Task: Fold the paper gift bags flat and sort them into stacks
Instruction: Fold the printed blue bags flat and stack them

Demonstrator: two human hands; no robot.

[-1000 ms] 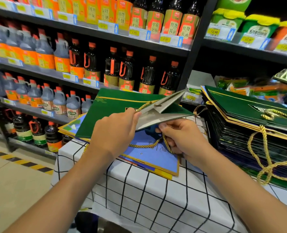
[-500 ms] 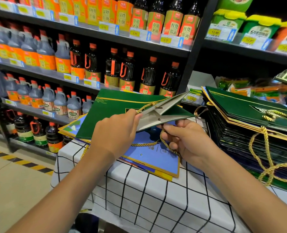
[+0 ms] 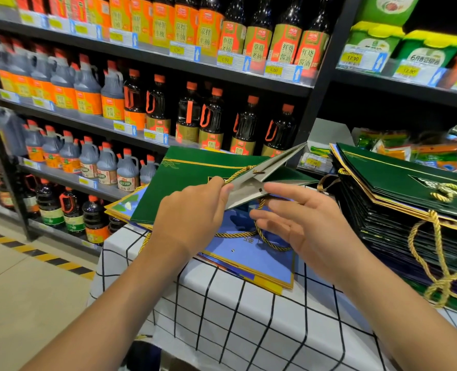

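Observation:
A green paper gift bag [image 3: 184,180] with gold trim and a pale inner flap is held above the table. My left hand [image 3: 192,210] pinches the flap's near edge. My right hand [image 3: 299,223] hovers just right of it with fingers spread and straight, holding nothing; a gold rope handle [image 3: 262,234] hangs below. Under the green bag lies a low stack of flat blue bags [image 3: 251,261]. A tall stack of flat green bags [image 3: 398,207] with gold rope handles stands at the right.
The table wears a white cloth with a black grid [image 3: 248,325]. Behind it, dark shelves [image 3: 147,57] carry rows of sauce bottles and price tags. The floor at left has a yellow-and-black stripe [image 3: 34,253].
My right hand has let go of the rope handle under the flap and opened, its fingers now spread. The left hand keeps its pinch on the flap.

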